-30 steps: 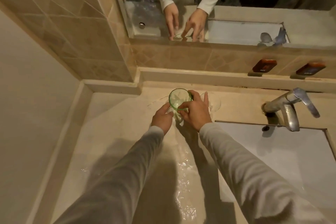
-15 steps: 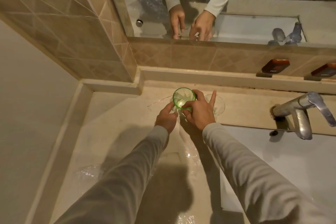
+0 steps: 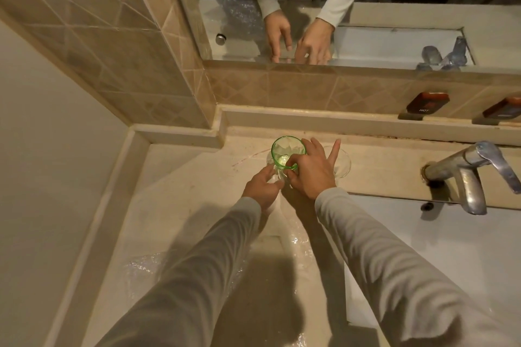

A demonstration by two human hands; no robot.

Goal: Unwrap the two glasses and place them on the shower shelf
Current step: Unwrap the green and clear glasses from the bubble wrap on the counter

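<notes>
Green glass (image 3: 288, 153) stands upright at the back of the stone counter (image 3: 183, 177), held two ways. The right hand (image 3: 313, 175) pinches its near rim between thumb and forefinger, the other fingers splayed toward one o'clock. The left hand (image 3: 262, 186) curls its fingers round the foot at seven o'clock. Whether any film clings down there I cannot tell.

A rim pinch looks like thin purchase on smooth glass. If the left hand lets go first, the tumbler could swing, slip and strike the stone. The clear glass (image 3: 342, 162) stands just beside it at three o'clock, half hidden behind the right hand, whose splayed fingers reach over it. A careless lift might clink the two together or tip the clear one toward the basin (image 3: 423, 234) at four o'clock.

Bubble wrap (image 3: 146, 267) lies under the forearms at six to seven o'clock, where a sleeve could drag it along. The tap (image 3: 468, 175) is well apart at three o'clock. A ledge (image 3: 338, 121) runs along twelve o'clock below the mirror (image 3: 380, 36). No shower shelf shows here.
</notes>
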